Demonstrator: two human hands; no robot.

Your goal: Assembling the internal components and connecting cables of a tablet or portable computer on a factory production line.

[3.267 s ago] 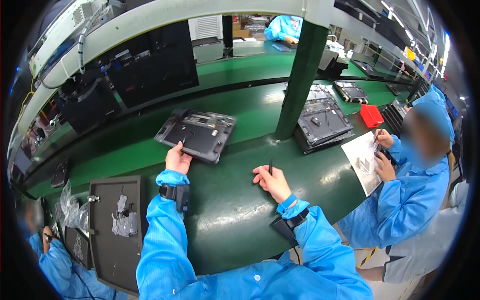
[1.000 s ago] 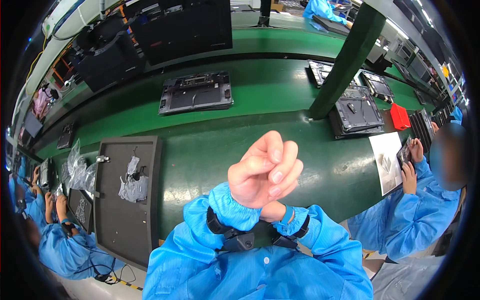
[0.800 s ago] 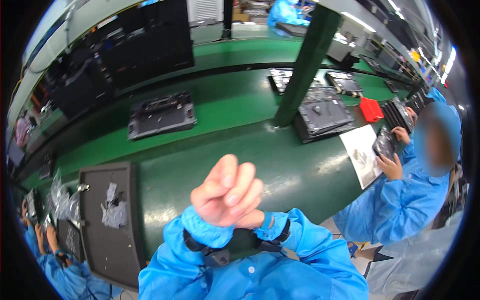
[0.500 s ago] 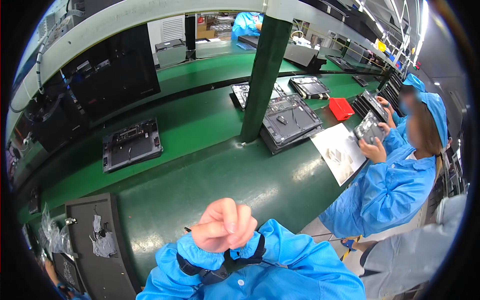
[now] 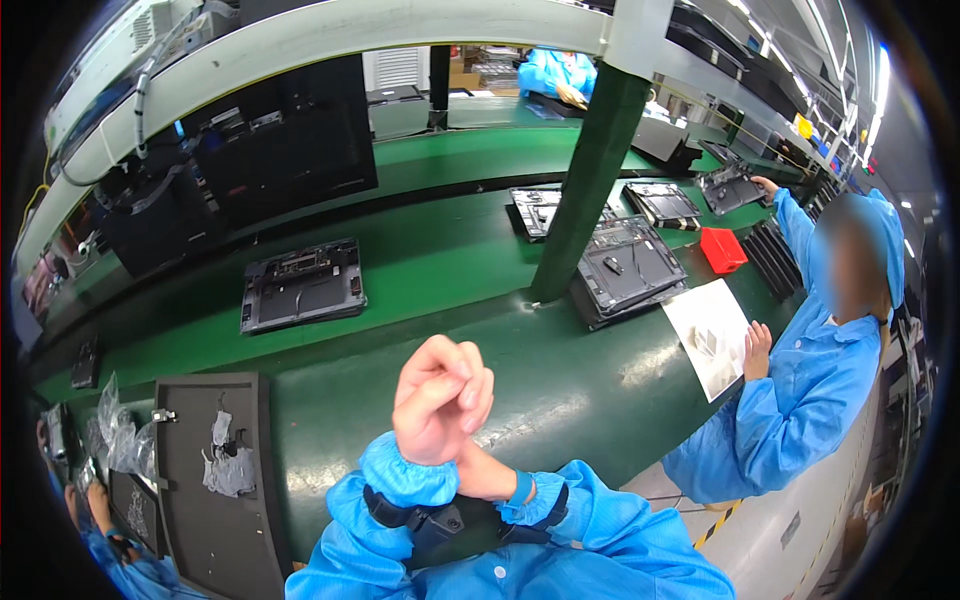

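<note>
My left hand (image 5: pixel 438 398) is raised over the green bench in front of my chest. Its fingers and thumb are curled into a closed fist, and nothing shows in it. My right hand (image 5: pixel 482 474) crosses behind the left wrist; only its wrist and lower part show, with a blue band around it, and its fingers are hidden. Both blue sleeves carry black straps with small devices. Nearest on the bench is a dark grey tray (image 5: pixel 195 530) to the left, bearing a crumpled grey piece (image 5: pixel 232 470) and a small metal part (image 5: pixel 164 415).
An opened laptop base (image 5: pixel 303 290) lies beyond my hands. Stacked laptop bases (image 5: pixel 630 268) sit past the green post (image 5: pixel 592 180). A white sheet (image 5: pixel 700 325) and a red bin (image 5: pixel 722 250) lie near a co-worker (image 5: pixel 815 350) at right. Clear plastic bags (image 5: pixel 118 430) lie at left.
My view has shifted left, and my hands have risen slightly, uncovering the right wrist. The co-worker at right now reaches forward with one hand on a laptop part; the person in grey has left view.
</note>
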